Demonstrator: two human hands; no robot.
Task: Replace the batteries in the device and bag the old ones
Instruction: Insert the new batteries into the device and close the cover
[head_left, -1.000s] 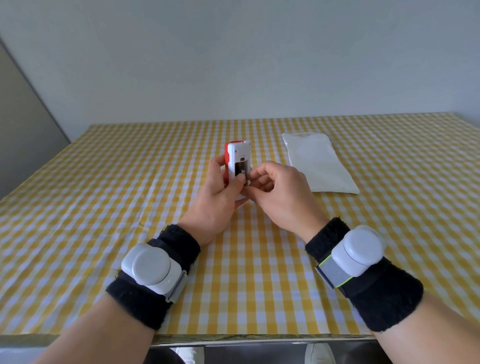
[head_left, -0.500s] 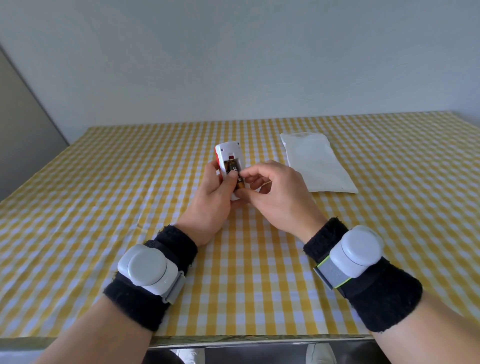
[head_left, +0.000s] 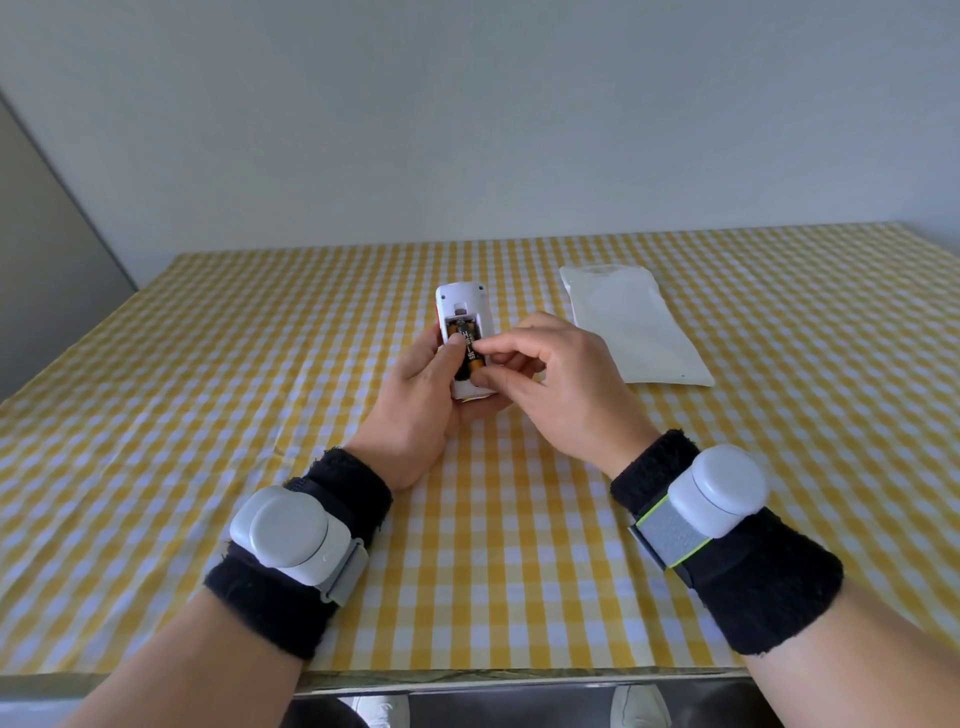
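Note:
A small white device with a red side lies back-up in my left hand, just above the table. Its battery bay is uncovered and shows black-and-gold batteries. The left thumb rests on the upper part of the bay. My right hand pinches the lower end of one battery between thumb and forefinger; that battery sits partly in the bay. The white bag lies flat on the cloth, to the right of the hands and apart from them.
A yellow-and-white checked cloth covers the table, whose front edge runs just below my wrists. Both wrists carry black bands with white sensor pods. A pale wall stands behind the table's far edge.
The device has tilted from upright to lying back-up in my left hand, so the bay faces me. My right fingers have shifted down to the battery's lower end.

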